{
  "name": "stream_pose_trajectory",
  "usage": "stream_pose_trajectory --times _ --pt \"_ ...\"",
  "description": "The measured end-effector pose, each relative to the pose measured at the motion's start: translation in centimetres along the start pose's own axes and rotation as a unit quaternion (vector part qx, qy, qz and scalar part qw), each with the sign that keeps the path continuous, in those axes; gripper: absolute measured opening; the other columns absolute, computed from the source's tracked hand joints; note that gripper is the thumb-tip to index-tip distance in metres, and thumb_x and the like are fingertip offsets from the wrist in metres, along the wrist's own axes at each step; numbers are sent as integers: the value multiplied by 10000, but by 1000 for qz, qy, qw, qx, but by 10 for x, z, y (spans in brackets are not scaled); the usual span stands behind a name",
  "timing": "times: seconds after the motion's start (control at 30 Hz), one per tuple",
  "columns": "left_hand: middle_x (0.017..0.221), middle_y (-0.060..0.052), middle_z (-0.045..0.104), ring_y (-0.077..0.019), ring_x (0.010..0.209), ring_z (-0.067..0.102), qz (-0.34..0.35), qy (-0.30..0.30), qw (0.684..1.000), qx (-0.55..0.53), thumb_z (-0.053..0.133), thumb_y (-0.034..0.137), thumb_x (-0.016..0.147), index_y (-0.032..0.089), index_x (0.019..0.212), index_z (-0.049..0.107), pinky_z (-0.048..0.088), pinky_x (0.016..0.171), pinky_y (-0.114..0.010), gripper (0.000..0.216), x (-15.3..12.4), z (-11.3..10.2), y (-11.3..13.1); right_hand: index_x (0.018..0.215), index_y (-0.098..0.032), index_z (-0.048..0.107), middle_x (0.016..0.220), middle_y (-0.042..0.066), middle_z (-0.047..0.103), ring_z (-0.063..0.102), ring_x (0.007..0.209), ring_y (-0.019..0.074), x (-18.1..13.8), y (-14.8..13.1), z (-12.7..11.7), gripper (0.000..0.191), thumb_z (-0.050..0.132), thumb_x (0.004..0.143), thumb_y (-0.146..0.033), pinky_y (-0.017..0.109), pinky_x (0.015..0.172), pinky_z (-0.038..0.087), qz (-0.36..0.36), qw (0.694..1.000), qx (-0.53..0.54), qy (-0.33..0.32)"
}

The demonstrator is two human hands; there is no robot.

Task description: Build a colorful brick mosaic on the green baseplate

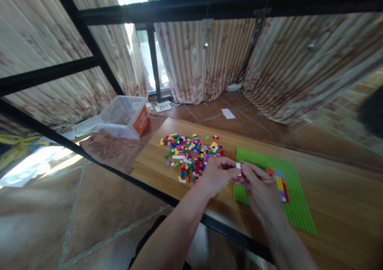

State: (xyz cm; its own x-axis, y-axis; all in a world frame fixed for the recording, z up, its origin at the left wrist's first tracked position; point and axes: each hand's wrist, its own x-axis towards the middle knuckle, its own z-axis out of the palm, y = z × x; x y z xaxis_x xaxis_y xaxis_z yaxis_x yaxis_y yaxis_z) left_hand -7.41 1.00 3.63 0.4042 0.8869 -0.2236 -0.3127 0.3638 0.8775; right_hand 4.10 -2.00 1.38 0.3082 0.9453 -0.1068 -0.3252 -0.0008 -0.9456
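Note:
My left hand and my right hand meet over the near left part of a green baseplate on a wooden table. Both pinch small bricks, a white one and a red one, between their fingertips. A short multicoloured strip of bricks is fixed on the plate just right of my right hand. A loose pile of small coloured bricks lies on the table left of my hands.
A clear plastic tub with an orange label stands on a patterned mat at the table's far left. Black metal bars cross the view. Curtains hang behind, above a tiled floor.

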Motion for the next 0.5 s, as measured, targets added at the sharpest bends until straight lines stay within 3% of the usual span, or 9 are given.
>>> stream_pose_trajectory --times 0.13,0.23,0.3,0.37,0.43,0.5 --pt "564 8 611 -77 496 535 25 49 998 -38 818 303 584 126 684 648 401 528 -207 264 -3 -21 17 797 -191 742 607 -4 630 524 529 110 7 11 16 297 790 690 -464 247 509 455 4 999 -34 -17" --pt "556 35 570 -57 498 506 98 142 980 -97 803 256 584 133 659 633 406 537 -190 223 -6 -47 38 863 -169 749 571 3 615 539 527 143 19 19 36 355 701 756 -504 277 533 454 -46 977 -205 -27" --pt "570 36 570 -56 510 513 122 191 964 -136 799 227 576 131 677 636 413 540 -184 214 -9 -63 50 884 -177 758 658 32 670 583 595 166 29 21 55 311 639 808 -454 291 594 460 -103 923 -366 -59" --pt "590 39 576 -57 515 520 122 213 956 -164 787 196 573 134 770 672 422 541 -183 237 -11 -74 58 872 -196 762 827 58 720 622 714 176 37 21 76 229 591 848 -346 299 691 453 -159 850 -494 -94" --pt "593 44 575 -60 519 525 116 214 955 -171 765 181 583 138 884 697 432 543 -185 311 -13 -79 61 884 -202 763 884 67 723 632 791 186 43 21 94 187 595 854 -278 295 730 432 -171 790 -576 -120" --pt "583 48 572 -61 524 528 111 210 958 -160 749 183 590 136 941 703 435 544 -182 356 -14 -80 60 883 -210 762 874 62 717 630 798 186 46 22 106 153 622 847 -260 287 722 416 -154 759 -618 -138"
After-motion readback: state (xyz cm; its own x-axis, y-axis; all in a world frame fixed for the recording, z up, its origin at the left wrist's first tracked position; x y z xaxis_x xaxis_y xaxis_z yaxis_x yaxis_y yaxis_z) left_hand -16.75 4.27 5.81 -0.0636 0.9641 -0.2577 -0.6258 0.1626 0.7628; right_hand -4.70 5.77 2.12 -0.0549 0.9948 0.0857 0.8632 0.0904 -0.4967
